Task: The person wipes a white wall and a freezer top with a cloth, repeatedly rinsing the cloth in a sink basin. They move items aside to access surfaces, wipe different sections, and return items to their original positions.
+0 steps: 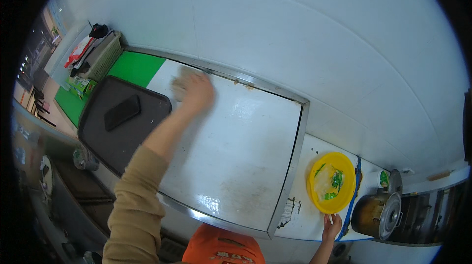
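My left hand [200, 92] is pressed closed on a beige cloth [182, 83], which lies against the white tabletop [246, 131] near its far edge. Motion blurs the hand and cloth a little. Beyond the tabletop's right side, my right hand [332, 227] has its fingers at the near rim of a yellow basin [349, 185], seemingly gripping it. Inside the basin are a clear plastic bag [322, 180] and green packaging. Close to my left forearm is a dark tray [118, 146] with a black phone-like object [122, 112] on it.
A raised metal edging [290, 165] frames the tabletop. At the far left, a woven plastic basket [105, 57] filled with items stands on a green surface [140, 67]. A lidded pot [376, 215] and a white cup [377, 179] are right of the basin. A white wall [295, 33] closes the far side.
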Demonstrator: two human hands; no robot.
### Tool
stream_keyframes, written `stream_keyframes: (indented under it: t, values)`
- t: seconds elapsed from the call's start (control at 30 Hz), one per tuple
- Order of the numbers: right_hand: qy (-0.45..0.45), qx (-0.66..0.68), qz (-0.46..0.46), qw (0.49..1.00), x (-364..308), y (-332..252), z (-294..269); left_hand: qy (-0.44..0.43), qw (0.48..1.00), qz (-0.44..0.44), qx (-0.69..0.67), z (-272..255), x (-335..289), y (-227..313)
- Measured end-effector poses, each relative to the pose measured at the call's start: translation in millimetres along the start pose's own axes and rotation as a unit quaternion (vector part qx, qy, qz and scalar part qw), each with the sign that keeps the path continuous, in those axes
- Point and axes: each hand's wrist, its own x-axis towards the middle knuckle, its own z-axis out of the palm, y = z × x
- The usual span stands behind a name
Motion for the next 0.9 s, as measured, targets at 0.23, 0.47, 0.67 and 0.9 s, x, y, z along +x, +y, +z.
stream_keyframes:
  t: [0.23,0.47,0.67,0.9]
  values:
    - [0.056,-0.045,0.037,0.997,-15,10,-22,0.003,0.908,0.244,-0.341,-37,-54,147]
    - [0.003,-0.062,0.074,0.995,-43,29,-43,0.086,0.876,0.298,-0.369,-81,-60,211]
    - [0.011,-0.054,0.085,0.995,-49,37,-66,0.138,0.902,0.108,-0.394,-64,-39,227]
    - [-0.025,-0.058,0.094,0.994,-47,44,-87,0.088,0.925,0.112,-0.353,-76,-29,177]
